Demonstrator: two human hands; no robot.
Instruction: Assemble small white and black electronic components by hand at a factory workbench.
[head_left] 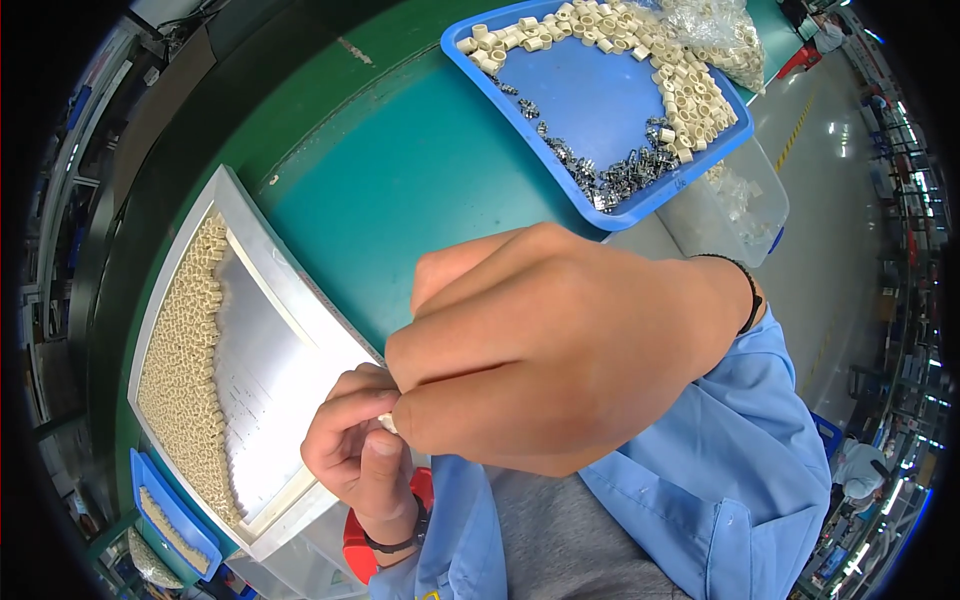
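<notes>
My right hand (555, 350) fills the middle of the view, fingers curled shut, its fingertips meeting those of my left hand (355, 450). Between the two sets of fingertips a small cream-coloured ring part (388, 422) shows; most of it is hidden. Both hands pinch it close to my chest, over the near corner of a metal tray (265, 250). That tray holds many rows of the same cream rings (185, 370) along its left side, beside a bare shiny area. I wear blue sleeves and a black band on each wrist.
A blue plastic tray (595, 100) at the upper right holds loose cream rings (690, 95) and small dark metal parts (625, 170). A clear bag of parts (715, 30) lies behind it. A clear bin (735, 205) sits under it. Small blue bins (170, 510) stand at lower left.
</notes>
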